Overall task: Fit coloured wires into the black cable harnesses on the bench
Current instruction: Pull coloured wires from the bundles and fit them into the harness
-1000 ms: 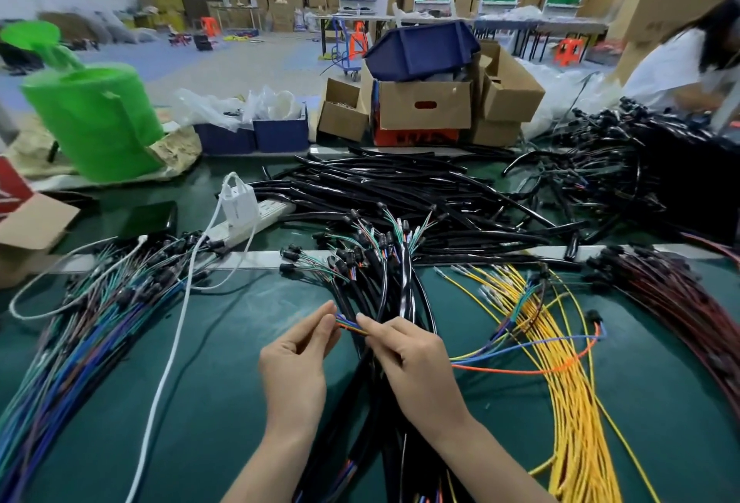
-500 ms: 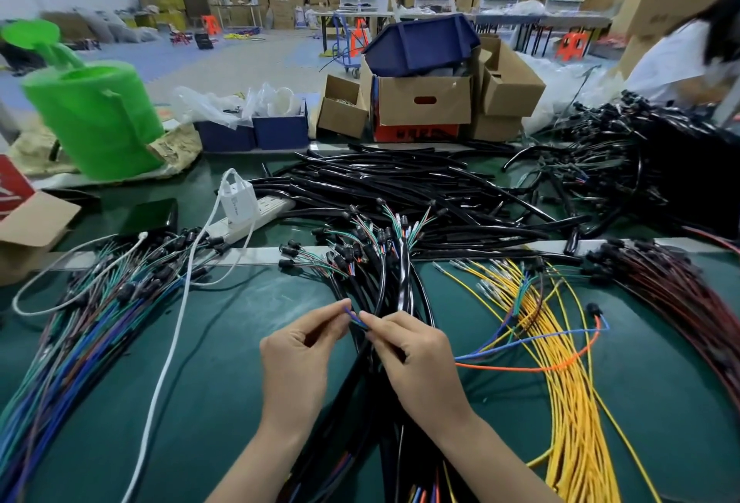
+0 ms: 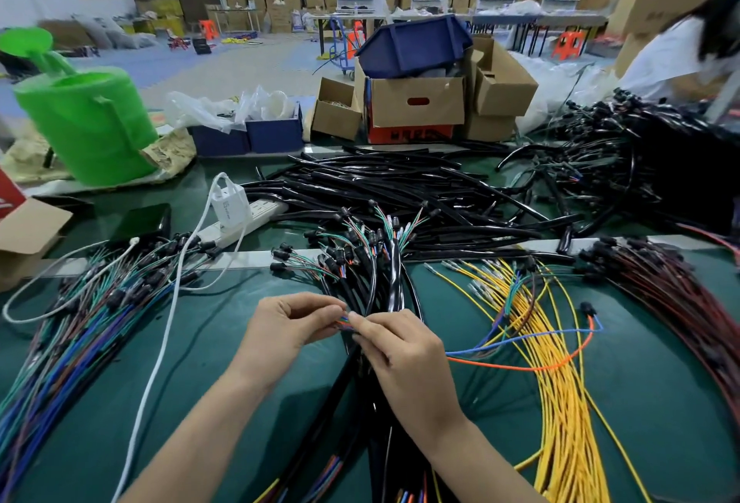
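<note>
A bundle of black cable harnesses (image 3: pixel 376 286) lies along the middle of the green bench, its far ends sprouting thin coloured wires. Over it, my left hand (image 3: pixel 286 328) and my right hand (image 3: pixel 404 354) meet fingertip to fingertip. Both pinch a short bunch of coloured wire ends (image 3: pixel 344 322) between them. An orange wire (image 3: pixel 532 367) and a blue wire (image 3: pixel 520 340) trail from under my right hand to the right, ending at a small black plug (image 3: pixel 587 308). What the right palm covers is hidden.
Yellow wires (image 3: pixel 560 382) fan out at right, dark red wires (image 3: pixel 680 302) beyond them. Mixed blue and green wires (image 3: pixel 80 322) lie at left with a white cable (image 3: pixel 160 350) and power strip (image 3: pixel 240 218). Loose black sleeves (image 3: pixel 400 190), cardboard boxes (image 3: pixel 416 102) and a green roll (image 3: pixel 88 122) stand behind. A person (image 3: pixel 688 50) sits far right.
My hands have closed together a little and my left fingers have curled more around the wire ends. The orange and blue wires have barely shifted.
</note>
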The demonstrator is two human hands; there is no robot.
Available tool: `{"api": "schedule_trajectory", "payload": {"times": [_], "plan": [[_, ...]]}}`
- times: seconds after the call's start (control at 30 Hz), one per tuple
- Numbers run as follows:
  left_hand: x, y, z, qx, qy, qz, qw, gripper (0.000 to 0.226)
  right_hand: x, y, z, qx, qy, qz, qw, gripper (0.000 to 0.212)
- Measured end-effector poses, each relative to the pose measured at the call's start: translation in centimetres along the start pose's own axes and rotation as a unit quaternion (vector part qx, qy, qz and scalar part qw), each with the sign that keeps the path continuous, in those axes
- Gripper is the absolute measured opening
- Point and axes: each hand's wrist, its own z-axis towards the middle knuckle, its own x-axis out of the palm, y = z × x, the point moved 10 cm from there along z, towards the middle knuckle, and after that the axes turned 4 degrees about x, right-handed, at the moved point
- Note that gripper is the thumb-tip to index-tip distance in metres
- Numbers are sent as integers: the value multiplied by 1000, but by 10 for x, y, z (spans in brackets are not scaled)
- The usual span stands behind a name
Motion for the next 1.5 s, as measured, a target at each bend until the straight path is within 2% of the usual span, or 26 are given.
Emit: {"api": "schedule_trajectory", "payload": {"times": [0.2,0.4,0.5,0.6,0.7,0.73,0.77,0.8,0.83,0.9,0.97,1.07,1.17,1.23,1.3,1.37,1.43,1.47,1.5], "plan": [[14,-12,2,24,52,50,997,20,-7,-8,4,12,-22,-49,998,29],[20,-15,1,57,29,24,998,31,-11,-10,5,26,-48,-91,994,32],[20,-17,1,102,15,100,990,25,-14,-14,5,28,-58,-111,992,31],[22,-23,3,146,3,119,982,16,-10,-15,5,20,-52,-133,990,27],[36,-30,24,136,90,192,968,20,-2,-23,4,32,-33,-172,984,34],[45,-30,35,113,149,250,950,20,0,-27,4,43,-23,-177,983,38],[53,-30,47,97,199,330,918,16,3,-30,3,54,-15,-179,982,40],[59,-36,62,107,215,402,884,10,4,-33,3,63,-9,-182,981,39],[67,-48,78,138,200,453,858,8,5,-35,3,70,-8,-186,980,36],[93,-70,105,210,156,493,830,13,7,-38,3,80,-4,-184,980,29],[136,-66,118,256,172,537,785,18,9,-41,1,92,0,-170,981,19],[182,-15,133,228,245,646,686,29,10,-43,-1,107,13,-151,983,11],[191,12,147,218,249,732,596,33,8,-42,-1,105,13,-137,985,7],[193,15,151,236,236,761,556,27,7,-41,-1,103,11,-136,985,6],[195,19,155,245,235,771,538,25,7,-41,0,103,12,-145,984,8],[193,22,157,245,241,772,534,27,7,-40,1,100,10,-154,983,10],[190,21,160,245,237,756,558,24,5,-39,1,95,4,-160,982,11],[188,16,160,244,224,733,595,18,5,-39,1,92,1,-165,982,11],[187,7,160,247,203,692,647,10,5,-38,1,90,-2,-166,982,11]]}}
